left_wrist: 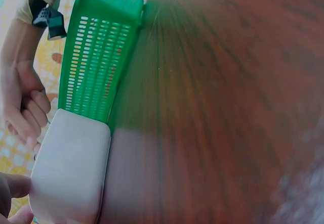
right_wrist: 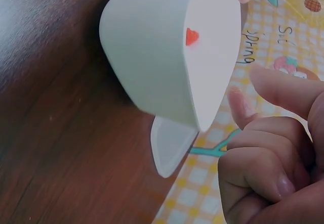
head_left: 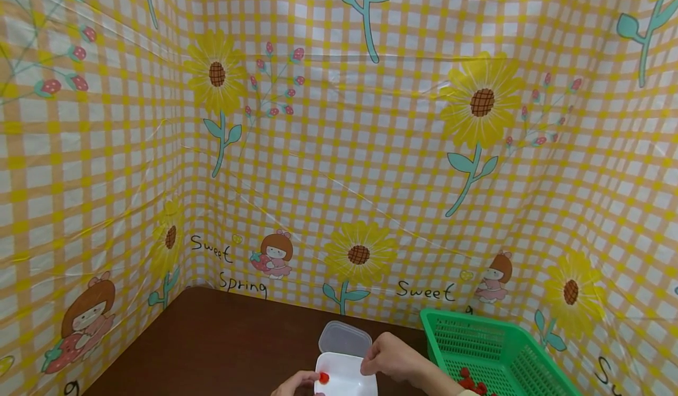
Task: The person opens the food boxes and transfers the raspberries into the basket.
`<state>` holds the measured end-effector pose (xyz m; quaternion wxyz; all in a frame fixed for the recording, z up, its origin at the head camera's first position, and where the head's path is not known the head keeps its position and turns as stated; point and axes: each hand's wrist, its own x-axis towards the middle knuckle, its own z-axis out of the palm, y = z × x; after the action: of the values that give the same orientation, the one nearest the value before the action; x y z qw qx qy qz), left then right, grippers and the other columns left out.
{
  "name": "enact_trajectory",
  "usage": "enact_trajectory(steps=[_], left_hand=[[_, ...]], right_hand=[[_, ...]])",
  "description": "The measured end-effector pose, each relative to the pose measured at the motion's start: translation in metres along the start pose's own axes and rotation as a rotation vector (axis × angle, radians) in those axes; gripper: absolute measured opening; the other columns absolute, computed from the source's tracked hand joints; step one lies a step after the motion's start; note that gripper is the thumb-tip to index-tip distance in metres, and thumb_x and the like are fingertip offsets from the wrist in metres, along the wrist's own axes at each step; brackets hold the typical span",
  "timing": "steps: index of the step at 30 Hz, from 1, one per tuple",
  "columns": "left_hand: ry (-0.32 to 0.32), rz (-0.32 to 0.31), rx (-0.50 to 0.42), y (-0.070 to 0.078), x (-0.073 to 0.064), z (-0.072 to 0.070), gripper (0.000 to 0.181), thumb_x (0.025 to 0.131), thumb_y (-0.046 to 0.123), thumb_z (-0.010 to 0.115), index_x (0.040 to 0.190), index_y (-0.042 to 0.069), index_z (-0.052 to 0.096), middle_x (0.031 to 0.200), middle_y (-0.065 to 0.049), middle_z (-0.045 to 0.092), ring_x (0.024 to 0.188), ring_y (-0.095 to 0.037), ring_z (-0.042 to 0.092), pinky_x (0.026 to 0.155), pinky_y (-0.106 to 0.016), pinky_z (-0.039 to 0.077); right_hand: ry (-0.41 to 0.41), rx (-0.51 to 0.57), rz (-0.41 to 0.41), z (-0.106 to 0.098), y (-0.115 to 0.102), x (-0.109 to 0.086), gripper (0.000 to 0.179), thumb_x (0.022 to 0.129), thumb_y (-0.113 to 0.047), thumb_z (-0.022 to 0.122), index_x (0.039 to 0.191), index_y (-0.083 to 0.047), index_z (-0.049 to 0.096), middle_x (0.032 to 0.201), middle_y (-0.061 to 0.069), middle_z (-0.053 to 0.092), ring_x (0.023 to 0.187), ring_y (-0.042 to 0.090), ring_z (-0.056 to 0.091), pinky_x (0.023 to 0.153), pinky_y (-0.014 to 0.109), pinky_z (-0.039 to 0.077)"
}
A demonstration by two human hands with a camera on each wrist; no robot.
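The left hand is pinching the left side of a white plastic container, which is standing on the dark brown table, mouth facing up; its near end is cut off, so its long axis is staying unclear. A red piece is lying inside. The right hand is hovering at the right rim, thumb and index parted, other fingers curling. Behind, a translucent lid is lying lengthwise left-to-right.
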<state>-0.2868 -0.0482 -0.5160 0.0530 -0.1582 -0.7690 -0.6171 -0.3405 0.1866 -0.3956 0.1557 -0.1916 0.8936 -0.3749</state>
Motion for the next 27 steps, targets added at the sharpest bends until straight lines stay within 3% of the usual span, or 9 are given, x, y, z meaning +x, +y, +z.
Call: enact_trajectory(steps=[6,11,18,23,27], left_hand=[[-0.03,0.003,-0.027,0.001,0.0,-0.002,0.04,0.08,0.033,0.071,0.108,0.007,0.061,0.098,-0.007,0.066,0.079,-0.012,0.065,0.067,-0.024,0.051],[-0.059,0.002,-0.063,0.001,-0.001,-0.003,0.043,0.08,0.032,0.071,0.111,0.003,0.059,0.102,-0.014,0.064,0.083,-0.019,0.065,0.068,-0.028,0.052],[-0.109,0.023,-0.096,-0.002,0.001,-0.006,0.046,0.082,0.029,0.07,0.113,-0.002,0.056,0.107,-0.02,0.061,0.086,-0.018,0.064,0.07,-0.026,0.051],[-0.145,0.042,-0.093,-0.004,0.003,-0.009,0.046,0.082,0.024,0.069,0.115,-0.004,0.053,0.109,-0.024,0.059,0.089,-0.02,0.064,0.071,-0.025,0.05],[-0.121,0.031,-0.054,-0.004,0.003,-0.008,0.044,0.081,0.027,0.07,0.113,-0.001,0.055,0.107,-0.022,0.061,0.089,-0.025,0.064,0.072,-0.03,0.052]], right_hand=[[-0.01,-0.036,0.032,0.015,-0.007,0.007,0.004,0.074,-0.01,0.072,0.071,-0.007,0.071,0.045,-0.009,0.028,0.04,0.006,0.017,0.038,0.022,0.016],[-0.016,-0.095,0.031,0.027,-0.011,0.012,0.007,0.073,-0.012,0.074,0.07,-0.008,0.071,0.053,-0.006,0.045,0.046,0.01,0.029,0.042,0.025,0.021],[-0.044,-0.078,0.055,0.04,-0.008,0.019,0.008,0.072,-0.007,0.075,0.067,-0.005,0.07,0.058,-0.002,0.052,0.054,0.014,0.038,0.047,0.027,0.027],[-0.073,-0.1,0.029,0.045,-0.008,0.021,0.008,0.071,-0.004,0.074,0.066,-0.003,0.069,0.062,0.002,0.062,0.06,0.016,0.049,0.056,0.028,0.039],[-0.085,-0.188,-0.049,0.05,-0.006,0.021,0.009,0.066,-0.006,0.074,0.06,-0.005,0.067,0.053,-0.005,0.057,0.051,0.011,0.044,0.047,0.024,0.036]])
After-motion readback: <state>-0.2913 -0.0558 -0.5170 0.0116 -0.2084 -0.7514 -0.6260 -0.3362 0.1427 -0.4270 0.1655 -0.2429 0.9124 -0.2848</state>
